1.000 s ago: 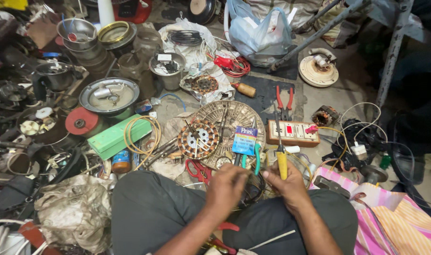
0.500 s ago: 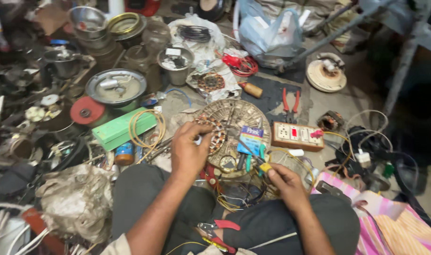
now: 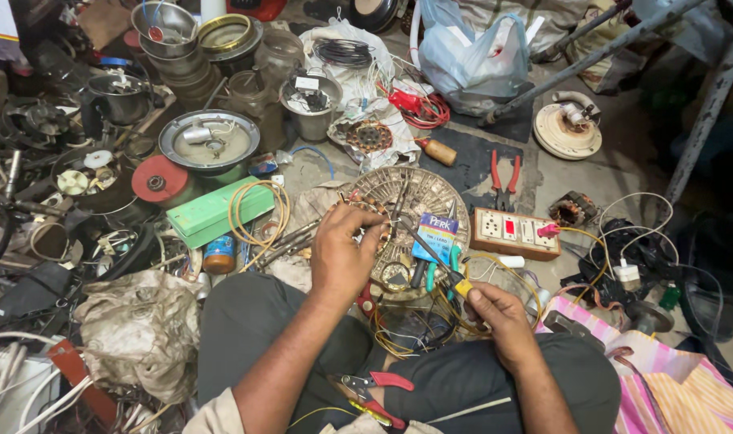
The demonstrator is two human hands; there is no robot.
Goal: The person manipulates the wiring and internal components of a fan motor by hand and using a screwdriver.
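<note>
I sit on the floor with a round perforated metal fan cover (image 3: 430,193) in front of my knees. A copper-wound motor stator (image 3: 372,215) lies on its left part. My left hand (image 3: 344,251) reaches forward, fingers curled over the stator's near edge. Nearer my lap, my right hand (image 3: 501,320) grips a yellow-handled screwdriver (image 3: 461,286), its dark shaft pointing up-left toward the stator. A blue card packet (image 3: 436,235) and loose yellow wires (image 3: 430,329) lie between my hands.
A switch-and-socket board (image 3: 515,234), red-handled pliers (image 3: 503,178) and a blue plastic bag (image 3: 471,56) lie right and behind. A green box (image 3: 214,213), a wire coil (image 3: 258,213), metal bowls (image 3: 210,145) and scrap crowd the left. A red-handled cutter (image 3: 376,391) rests on my lap.
My left hand has left my lap and reached forward onto the stator. My right hand, still holding the screwdriver, has shifted slightly right and toward me.
</note>
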